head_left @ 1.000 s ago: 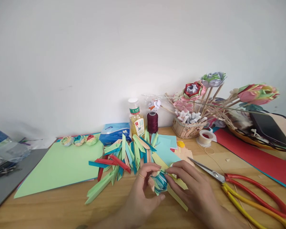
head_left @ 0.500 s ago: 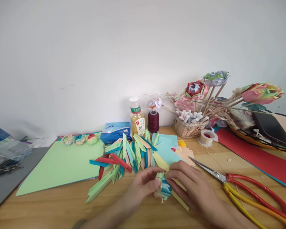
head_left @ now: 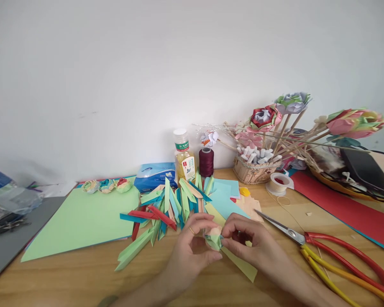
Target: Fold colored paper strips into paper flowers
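Observation:
Between my hands, just above the wooden table, is a small paper flower (head_left: 213, 241) with pale green, peach and bluish petals. My left hand (head_left: 193, 243) curves around its left side, thumb below and fingers above. At its right edge, my right hand (head_left: 248, 238) pinches with thumb and forefinger. A pale yellow paper strip (head_left: 241, 263) lies on the table under my right hand. Behind my hands is a pile of folded paper strips (head_left: 166, 209) in green, teal, peach and red. Three similar paper flowers (head_left: 106, 186) rest on a green paper sheet (head_left: 83, 221) at the left.
Large scissors (head_left: 296, 236) with red and yellow handles lie at the right, beside a spool of thin cord (head_left: 279, 183). Along the wall stand a tissue pack (head_left: 155, 177), a bottle (head_left: 184, 160), a dark red thread cone (head_left: 206, 163) and a basket (head_left: 256, 172) holding paper flowers.
The flower has turned, so its green and peach side faces me instead of the striped blue layers. Both hands have shifted their hold on it, the left hand opening wider around it.

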The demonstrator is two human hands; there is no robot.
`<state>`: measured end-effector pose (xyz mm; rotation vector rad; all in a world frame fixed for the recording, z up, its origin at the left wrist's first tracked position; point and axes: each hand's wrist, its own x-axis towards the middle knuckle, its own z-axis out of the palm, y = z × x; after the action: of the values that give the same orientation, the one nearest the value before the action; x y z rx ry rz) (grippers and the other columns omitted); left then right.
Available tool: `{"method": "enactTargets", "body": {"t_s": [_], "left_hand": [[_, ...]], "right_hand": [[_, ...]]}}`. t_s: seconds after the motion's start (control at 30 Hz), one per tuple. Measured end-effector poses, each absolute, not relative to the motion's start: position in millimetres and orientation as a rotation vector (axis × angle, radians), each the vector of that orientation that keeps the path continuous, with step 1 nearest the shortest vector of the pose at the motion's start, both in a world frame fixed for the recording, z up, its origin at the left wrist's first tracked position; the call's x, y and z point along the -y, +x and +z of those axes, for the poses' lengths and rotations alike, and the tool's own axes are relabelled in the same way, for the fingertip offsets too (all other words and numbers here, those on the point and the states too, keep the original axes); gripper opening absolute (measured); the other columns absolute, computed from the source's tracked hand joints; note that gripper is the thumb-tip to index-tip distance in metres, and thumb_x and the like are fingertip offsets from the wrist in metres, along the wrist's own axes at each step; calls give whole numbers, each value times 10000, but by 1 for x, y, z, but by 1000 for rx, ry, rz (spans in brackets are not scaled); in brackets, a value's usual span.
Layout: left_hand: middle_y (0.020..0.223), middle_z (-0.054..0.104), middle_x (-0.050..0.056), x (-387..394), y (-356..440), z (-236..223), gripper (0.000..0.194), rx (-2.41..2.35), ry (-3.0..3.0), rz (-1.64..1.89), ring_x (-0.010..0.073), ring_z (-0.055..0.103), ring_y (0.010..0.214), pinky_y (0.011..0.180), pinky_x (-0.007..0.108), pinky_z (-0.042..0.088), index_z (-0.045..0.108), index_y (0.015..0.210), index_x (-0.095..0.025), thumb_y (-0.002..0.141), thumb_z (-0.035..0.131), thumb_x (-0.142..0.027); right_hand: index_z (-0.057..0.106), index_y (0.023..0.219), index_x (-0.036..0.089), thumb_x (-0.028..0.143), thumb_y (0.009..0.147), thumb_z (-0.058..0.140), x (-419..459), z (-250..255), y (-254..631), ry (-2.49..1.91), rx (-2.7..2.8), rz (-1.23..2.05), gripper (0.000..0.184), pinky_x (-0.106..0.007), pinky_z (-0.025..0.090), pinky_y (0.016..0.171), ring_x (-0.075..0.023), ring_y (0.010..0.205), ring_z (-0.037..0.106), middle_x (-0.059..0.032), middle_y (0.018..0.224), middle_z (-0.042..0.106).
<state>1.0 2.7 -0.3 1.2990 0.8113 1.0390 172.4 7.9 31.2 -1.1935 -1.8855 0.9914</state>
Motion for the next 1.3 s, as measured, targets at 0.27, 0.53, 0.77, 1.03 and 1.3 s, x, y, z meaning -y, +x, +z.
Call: {"method": "enactTargets", "body": {"t_s": [0.27,0.53,0.77,1.03,1.3], "left_hand": [[1141,432,69,-1,-1,0,282,-931,1470,1059,246,453,1070,858,351,435,608,942,-261,673,680,-216],[1154,471,64,5,-2,1,291,-1068,1677,1092,242,456,1089,933,377,375,621,979,-292,709,637,-185],[1133,483,67,3,-1,1,296,-1063,1680,1110,240,464,1078,908,371,403,619,976,-284,703,643,-173],[1131,486,61,3,-1,0,318,-1044,1780,1129,217,484,1070,880,353,443,591,1009,-282,714,630,-170],[1135,474,46,2,-1,-3,348,-1057,1821,1128,194,484,1070,884,347,457,558,1027,-289,713,633,-159]], "right_hand": [[608,667,185,158,775,511,-7,34,173,-1158,1868,1060,147,-205,395,495,-101,570,492,15,651,558],[599,661,175,129,746,489,-6,31,173,-1202,1920,1096,146,-204,370,496,-93,551,456,17,648,536],[589,684,180,93,726,468,-4,30,172,-1218,1949,1023,154,-206,379,494,-97,542,460,13,658,544],[552,640,169,100,730,461,-4,31,169,-1271,1958,961,145,-209,378,509,-106,563,460,5,639,523],[600,693,169,117,751,444,-3,32,172,-1250,1930,1035,174,-219,369,549,-124,634,502,-12,701,575]]}}
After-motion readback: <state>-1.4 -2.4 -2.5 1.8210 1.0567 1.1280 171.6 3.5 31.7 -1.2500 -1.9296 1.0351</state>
